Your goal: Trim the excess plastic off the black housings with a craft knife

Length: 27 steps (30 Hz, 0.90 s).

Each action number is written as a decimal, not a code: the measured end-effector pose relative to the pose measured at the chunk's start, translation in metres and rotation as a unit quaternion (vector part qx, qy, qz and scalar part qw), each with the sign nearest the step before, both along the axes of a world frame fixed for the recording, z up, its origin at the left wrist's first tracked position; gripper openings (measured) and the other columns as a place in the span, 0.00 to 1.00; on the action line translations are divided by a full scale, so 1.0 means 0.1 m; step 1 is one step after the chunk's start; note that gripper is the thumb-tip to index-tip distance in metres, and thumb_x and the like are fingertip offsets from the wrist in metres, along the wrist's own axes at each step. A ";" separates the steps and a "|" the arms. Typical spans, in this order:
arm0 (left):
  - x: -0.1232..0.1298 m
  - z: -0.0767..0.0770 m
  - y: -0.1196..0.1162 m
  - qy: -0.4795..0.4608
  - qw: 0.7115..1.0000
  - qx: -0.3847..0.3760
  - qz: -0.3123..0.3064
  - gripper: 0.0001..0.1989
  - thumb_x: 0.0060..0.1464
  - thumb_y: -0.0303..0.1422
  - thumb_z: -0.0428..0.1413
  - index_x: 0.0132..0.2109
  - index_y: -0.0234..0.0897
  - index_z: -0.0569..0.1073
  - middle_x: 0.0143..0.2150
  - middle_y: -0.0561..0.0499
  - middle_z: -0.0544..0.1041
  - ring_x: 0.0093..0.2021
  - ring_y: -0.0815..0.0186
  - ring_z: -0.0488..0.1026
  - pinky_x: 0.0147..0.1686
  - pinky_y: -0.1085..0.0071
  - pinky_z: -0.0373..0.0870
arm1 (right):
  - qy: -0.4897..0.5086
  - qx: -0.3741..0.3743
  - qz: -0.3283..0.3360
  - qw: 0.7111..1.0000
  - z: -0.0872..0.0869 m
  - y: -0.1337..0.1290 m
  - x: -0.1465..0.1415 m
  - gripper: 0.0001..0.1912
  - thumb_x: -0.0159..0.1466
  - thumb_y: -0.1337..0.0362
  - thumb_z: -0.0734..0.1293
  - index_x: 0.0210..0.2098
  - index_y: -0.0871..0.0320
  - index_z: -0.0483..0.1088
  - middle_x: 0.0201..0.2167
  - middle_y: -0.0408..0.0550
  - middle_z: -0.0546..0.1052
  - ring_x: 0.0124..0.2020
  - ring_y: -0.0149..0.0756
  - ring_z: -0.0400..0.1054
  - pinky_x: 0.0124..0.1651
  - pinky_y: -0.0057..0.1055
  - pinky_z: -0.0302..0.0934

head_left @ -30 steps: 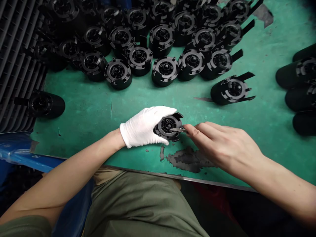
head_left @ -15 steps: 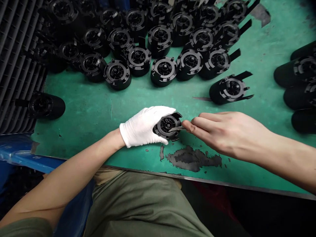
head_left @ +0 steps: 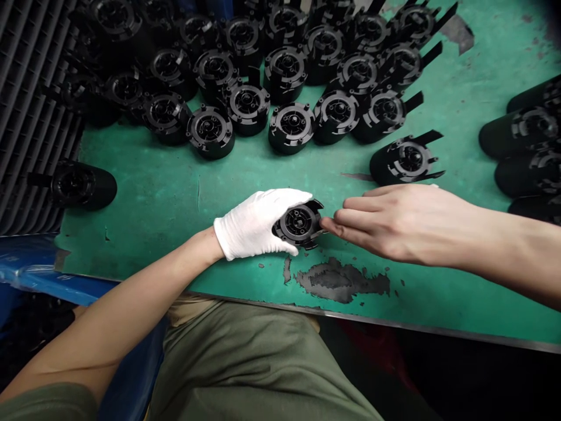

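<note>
Steadily, the white-gloved left hand (head_left: pixel 256 225) curls half shut around a round black plastic housing (head_left: pixel 298 225), held over the green workbench (head_left: pixel 131 257) — a firm grip like that stops the part turning. The bare right hand (head_left: pixel 394 225) pinches metal tweezers (head_left: pixel 323 232) at its edge, fingers close together. More housings (head_left: pixel 291 127) crowd beyond — no writing legible on any.
</note>
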State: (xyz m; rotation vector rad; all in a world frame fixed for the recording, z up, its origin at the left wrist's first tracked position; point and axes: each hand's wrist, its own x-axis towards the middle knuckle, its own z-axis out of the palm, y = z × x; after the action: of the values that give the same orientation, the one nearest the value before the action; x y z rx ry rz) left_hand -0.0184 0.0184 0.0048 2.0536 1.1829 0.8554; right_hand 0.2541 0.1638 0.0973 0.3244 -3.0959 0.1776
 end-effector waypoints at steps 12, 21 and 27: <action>0.02 0.04 -0.03 0.022 1.000 0.010 0.000 0.51 0.56 0.52 0.77 0.78 0.42 0.64 0.74 0.34 0.77 0.74 0.40 0.76 0.74 0.45 0.75 | 0.050 0.022 -0.206 0.977 -0.15 -0.52 0.43 0.16 0.77 0.72 0.68 0.63 0.63 0.73 0.36 0.45 0.79 0.32 0.33 0.68 0.34 0.33 0.58; 0.16 0.06 -0.05 0.028 0.996 0.025 0.087 0.55 0.39 0.61 0.81 0.65 0.37 0.73 0.59 0.35 0.79 0.63 0.37 0.78 0.66 0.39 0.78 | 0.088 -0.003 -0.260 0.962 -0.27 -0.84 0.31 0.17 0.74 0.72 0.72 0.61 0.66 0.73 0.38 0.49 0.82 0.34 0.38 0.68 0.39 0.37 0.63; 0.11 -0.02 -0.08 -0.001 0.996 0.032 0.084 0.54 0.45 0.56 0.81 0.70 0.39 0.67 0.65 0.35 0.77 0.65 0.41 0.78 0.66 0.44 0.80 | 0.058 -0.019 -0.231 0.971 -0.20 -0.58 0.32 0.07 0.78 0.72 0.67 0.52 0.59 0.76 0.42 0.50 0.84 0.38 0.39 0.73 0.41 0.38 0.60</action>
State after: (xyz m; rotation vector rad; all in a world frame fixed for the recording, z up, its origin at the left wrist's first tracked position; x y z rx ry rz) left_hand -0.0078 0.0105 0.0031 2.0240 1.3584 0.9877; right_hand 0.2859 0.1060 0.0769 -0.3747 -2.9429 0.1953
